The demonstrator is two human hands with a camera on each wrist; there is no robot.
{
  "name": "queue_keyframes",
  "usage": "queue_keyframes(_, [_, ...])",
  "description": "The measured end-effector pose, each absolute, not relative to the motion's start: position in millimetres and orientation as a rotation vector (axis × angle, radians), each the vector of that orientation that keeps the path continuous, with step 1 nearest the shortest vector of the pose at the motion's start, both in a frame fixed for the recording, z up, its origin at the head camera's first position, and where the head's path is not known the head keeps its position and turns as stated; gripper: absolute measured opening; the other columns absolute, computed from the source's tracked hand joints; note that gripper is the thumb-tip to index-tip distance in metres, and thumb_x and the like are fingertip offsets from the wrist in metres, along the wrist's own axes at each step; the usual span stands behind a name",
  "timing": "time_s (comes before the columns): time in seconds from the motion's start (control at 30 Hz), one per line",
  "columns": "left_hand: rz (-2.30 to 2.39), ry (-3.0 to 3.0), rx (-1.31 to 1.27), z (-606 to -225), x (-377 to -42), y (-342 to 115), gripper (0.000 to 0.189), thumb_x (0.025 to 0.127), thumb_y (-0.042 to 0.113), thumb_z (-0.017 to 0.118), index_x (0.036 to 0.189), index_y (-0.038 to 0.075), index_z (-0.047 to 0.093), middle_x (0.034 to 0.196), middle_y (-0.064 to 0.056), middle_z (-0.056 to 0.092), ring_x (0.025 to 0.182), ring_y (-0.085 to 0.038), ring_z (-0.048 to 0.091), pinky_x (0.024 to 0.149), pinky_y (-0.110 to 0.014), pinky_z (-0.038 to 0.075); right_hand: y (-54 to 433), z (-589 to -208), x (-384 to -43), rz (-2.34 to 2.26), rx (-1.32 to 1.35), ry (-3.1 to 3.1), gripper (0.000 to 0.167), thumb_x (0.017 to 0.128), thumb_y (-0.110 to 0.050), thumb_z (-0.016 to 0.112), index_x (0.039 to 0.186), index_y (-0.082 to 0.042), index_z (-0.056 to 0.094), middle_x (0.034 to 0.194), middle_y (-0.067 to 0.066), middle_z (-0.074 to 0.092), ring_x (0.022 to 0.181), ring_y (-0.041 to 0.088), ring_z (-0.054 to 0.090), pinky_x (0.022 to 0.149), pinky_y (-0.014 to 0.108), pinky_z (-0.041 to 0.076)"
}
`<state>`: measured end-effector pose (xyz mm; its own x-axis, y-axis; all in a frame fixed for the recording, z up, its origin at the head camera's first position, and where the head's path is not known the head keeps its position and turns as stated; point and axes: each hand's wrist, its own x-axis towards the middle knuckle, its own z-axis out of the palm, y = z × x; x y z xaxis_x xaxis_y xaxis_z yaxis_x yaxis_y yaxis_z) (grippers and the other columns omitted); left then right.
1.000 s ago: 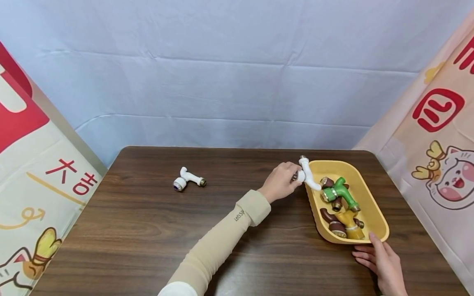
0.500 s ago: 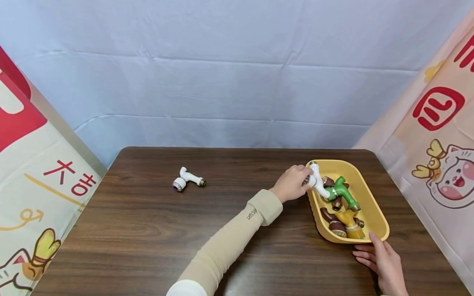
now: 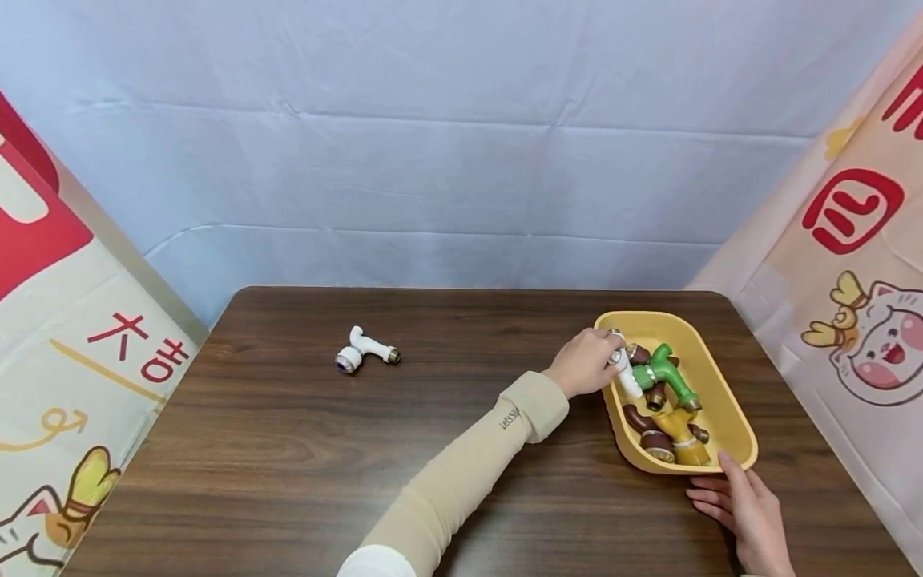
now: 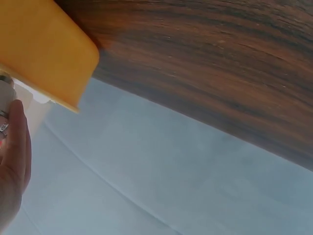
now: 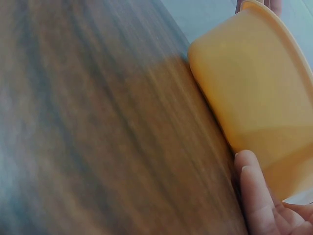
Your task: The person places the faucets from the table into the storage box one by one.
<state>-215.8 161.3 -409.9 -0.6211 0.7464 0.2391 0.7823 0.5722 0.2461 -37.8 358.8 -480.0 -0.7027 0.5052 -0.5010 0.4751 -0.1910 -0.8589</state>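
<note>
My left hand [image 3: 582,365] grips a white tap [image 3: 627,380] by its handle end, over the left side of a yellow plastic basin [image 3: 723,413]. The tap's spout points down beside a green tap [image 3: 675,383]. In the left wrist view, fingers [image 4: 17,134] of that hand press against the white tap [image 4: 6,95], partly cut off by the frame edge. With the thumb at the near rim and the fingers against the outside wall, my right hand [image 3: 753,513] holds the basin at its near right corner.
Inside the basin lie a yellow tap [image 3: 683,437] and several brown taps [image 3: 654,441], partly covered. Another white tap [image 3: 371,346] rests on the wooden table [image 3: 288,449], far to the left. A pale cloth [image 3: 433,160] hangs behind the table, with printed banners [image 3: 858,328] at the sides.
My left hand has moved right and slightly down, bringing the white tap from outside the basin's left rim to inside it. The right hand and basin have stayed put.
</note>
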Motion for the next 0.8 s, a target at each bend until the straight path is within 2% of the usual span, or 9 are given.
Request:
queue_keyframes(0.27, [-0.573, -2.702, -1.335, -409, -212, 155, 0.041, 0.088, 0.022, 0.061, 0.126, 0.010, 0.053, 0.121, -0.003, 0.055, 0.108, -0.014, 0.051, 0.089, -0.018, 0.038, 359, -479, -37, 2.107, -1.191, -1.973, 0.044, 0.087, -0.054, 0.047, 0.107, -0.016, 0.038, 0.065, -0.002, 0.064, 0.062, 0.015, 0.065, 0.060, 0.030, 0.053])
queue_keyframes(0.8, [-0.779, -2.717, -1.265, -413, -215, 120, 0.043, 0.089, 0.020, 0.060, 0.129, 0.009, 0.050, 0.122, -0.004, 0.055, 0.111, -0.015, 0.050, 0.090, -0.020, 0.039, 358, -477, -38, 2.086, -1.233, -1.977, 0.046, 0.086, -0.056, 0.046, 0.109, -0.018, 0.038, 0.064, -0.003, 0.064, 0.062, 0.015, 0.065, 0.061, 0.030, 0.053])
